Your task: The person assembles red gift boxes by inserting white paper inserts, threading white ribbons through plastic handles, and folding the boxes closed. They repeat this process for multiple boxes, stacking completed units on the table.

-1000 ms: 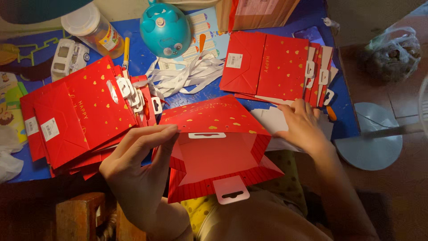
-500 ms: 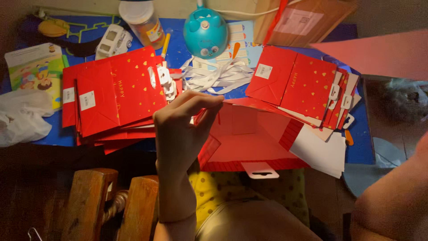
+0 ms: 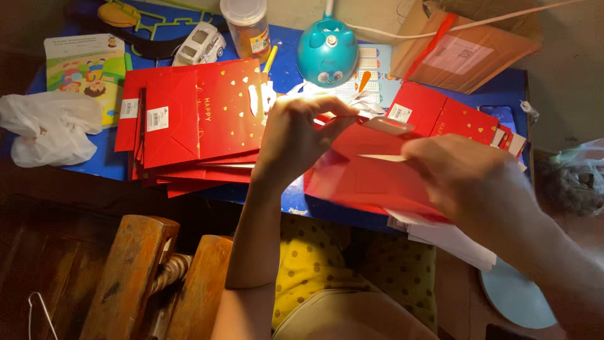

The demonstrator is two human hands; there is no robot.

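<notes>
Bag: red paper gift bag with gold hearts, mid-table, near edge.
Left hand: fingers pinch bag's top edge.
Right hand: back in view since a moment ago, gripping bag's right side, blurred.
Change: bag now held two-handed, flatter.
Left: stack of flat red bags.

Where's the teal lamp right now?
In the head view the teal lamp stands at the table's far edge, near the middle, between the plastic jar on its left and the cardboard box on its right, just beyond the left hand.
</notes>
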